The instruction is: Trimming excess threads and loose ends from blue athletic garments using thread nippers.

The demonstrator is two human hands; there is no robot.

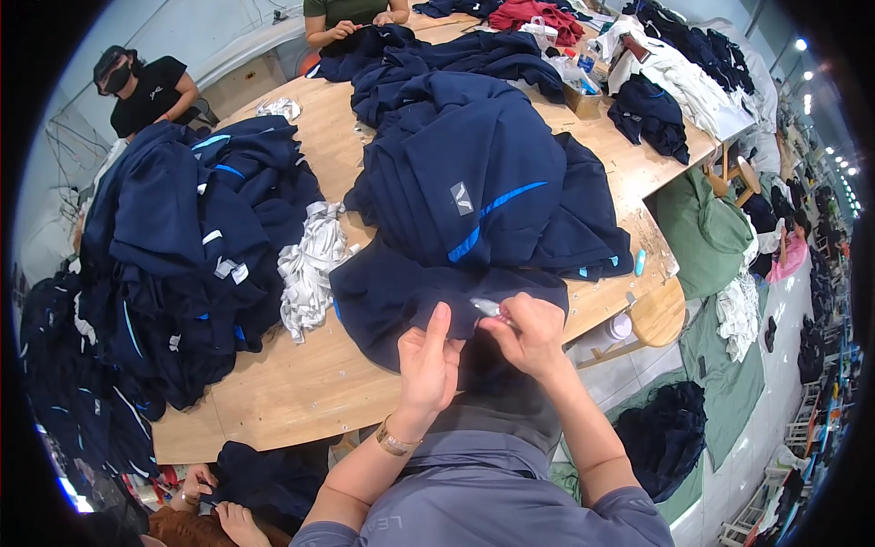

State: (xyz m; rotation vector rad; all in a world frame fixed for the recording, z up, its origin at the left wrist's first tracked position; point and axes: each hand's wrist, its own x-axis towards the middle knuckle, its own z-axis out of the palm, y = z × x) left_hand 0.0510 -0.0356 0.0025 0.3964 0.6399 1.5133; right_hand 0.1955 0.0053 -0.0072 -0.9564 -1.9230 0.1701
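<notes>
The central garment heap (428,155) lies on the table (283,397). Just left of this heap is a tangle of strips (314,269), and farther left a 2nd garment pile (164,228). Before the heap, toward the wearer, the left hand (428,365) and right hand (530,335) are at 1 spread garment (387,301). Right of the heap, past the table's edge, are a stool (660,312) and what is probably a sack (702,232). Behind-right of it sits a box (586,104); behind-left are 2 people (150,91).
</notes>
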